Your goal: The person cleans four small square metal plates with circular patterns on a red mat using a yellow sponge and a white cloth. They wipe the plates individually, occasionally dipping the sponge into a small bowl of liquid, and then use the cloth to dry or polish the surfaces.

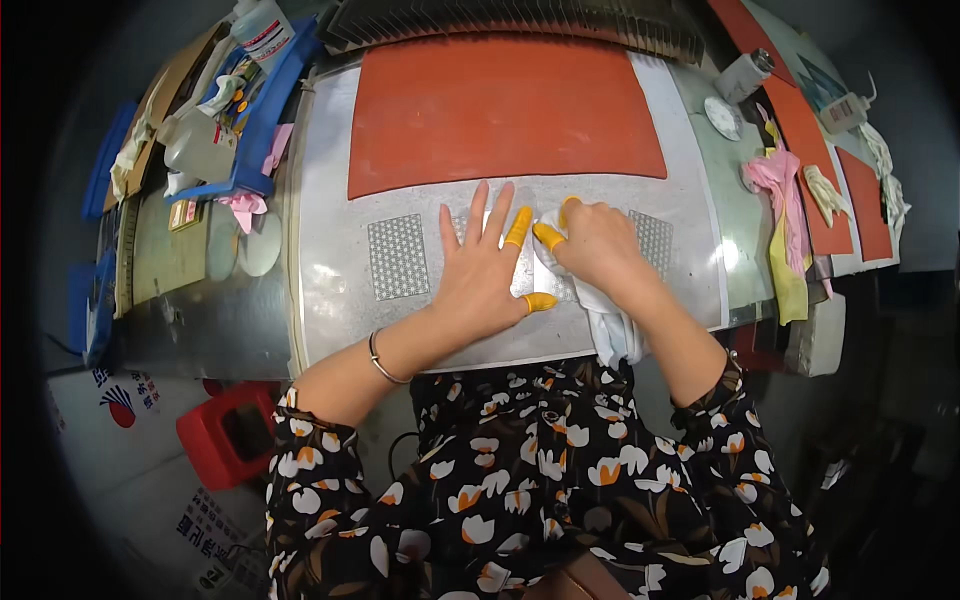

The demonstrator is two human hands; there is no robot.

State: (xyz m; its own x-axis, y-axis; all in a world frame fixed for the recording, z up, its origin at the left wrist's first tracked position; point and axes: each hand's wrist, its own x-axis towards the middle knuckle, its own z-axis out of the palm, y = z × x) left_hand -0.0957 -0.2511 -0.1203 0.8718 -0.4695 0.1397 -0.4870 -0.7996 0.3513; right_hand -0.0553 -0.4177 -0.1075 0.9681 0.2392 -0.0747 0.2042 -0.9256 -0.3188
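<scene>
My left hand (478, 272) lies flat with its fingers spread, yellow finger cots on the index finger and thumb. It presses on a thin patterned sheet (524, 264), largely covered by my hands. My right hand (598, 245), also in yellow finger cots, is closed round a bunched white cloth (613, 328) against that sheet's right side. The cloth's loose end trails toward the table's front edge. To the left lies another grey sheet (398, 257) with a fine repeating pattern. A similar sheet (654, 242) lies to the right, partly behind my right wrist.
Beyond my hands lies a large orange-red mat (505, 115), with a dark slotted rack (520, 22) behind it. A blue tray (268, 120) with bottles stands at left. At right are a bottle (745, 76), a pink cloth (778, 180) and gloves. A red stool (205, 445) stands below.
</scene>
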